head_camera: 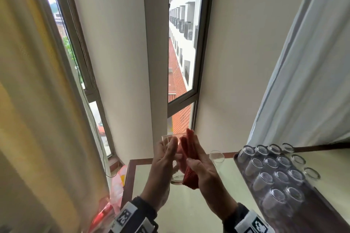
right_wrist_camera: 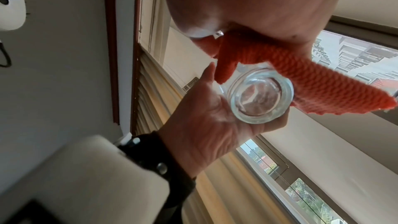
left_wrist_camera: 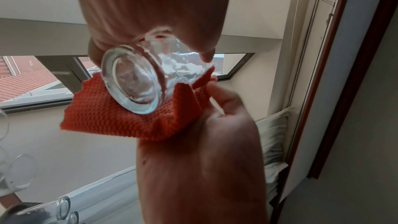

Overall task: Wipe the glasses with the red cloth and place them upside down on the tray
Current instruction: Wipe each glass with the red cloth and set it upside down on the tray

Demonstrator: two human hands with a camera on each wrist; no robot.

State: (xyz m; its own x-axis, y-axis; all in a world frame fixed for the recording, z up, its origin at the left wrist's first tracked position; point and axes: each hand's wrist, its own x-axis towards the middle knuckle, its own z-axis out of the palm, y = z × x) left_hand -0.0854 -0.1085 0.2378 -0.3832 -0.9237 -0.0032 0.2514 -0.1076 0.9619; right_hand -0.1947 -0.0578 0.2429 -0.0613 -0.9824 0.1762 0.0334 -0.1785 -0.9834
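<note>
My left hand (head_camera: 168,152) holds a clear glass (head_camera: 177,176) upright in the air above the table, fingers wrapped round its side. The glass's thick base (left_wrist_camera: 133,81) faces the left wrist view. My right hand (head_camera: 191,149) presses the red cloth (head_camera: 189,174) flat against the glass's right side, thumb pinning the cloth. The cloth (left_wrist_camera: 103,117) folds under and around the glass (right_wrist_camera: 261,98) and hangs past it in the right wrist view (right_wrist_camera: 312,81). At the right, the dark tray (head_camera: 320,200) carries several glasses standing upside down.
One more clear glass (head_camera: 216,156) stands upright on the pale table (head_camera: 144,176), between my hands and the tray. A red and white plastic bag (head_camera: 117,181) lies beside the table's left edge. Curtains hang at left (head_camera: 37,119) and right (head_camera: 303,81) of the windows.
</note>
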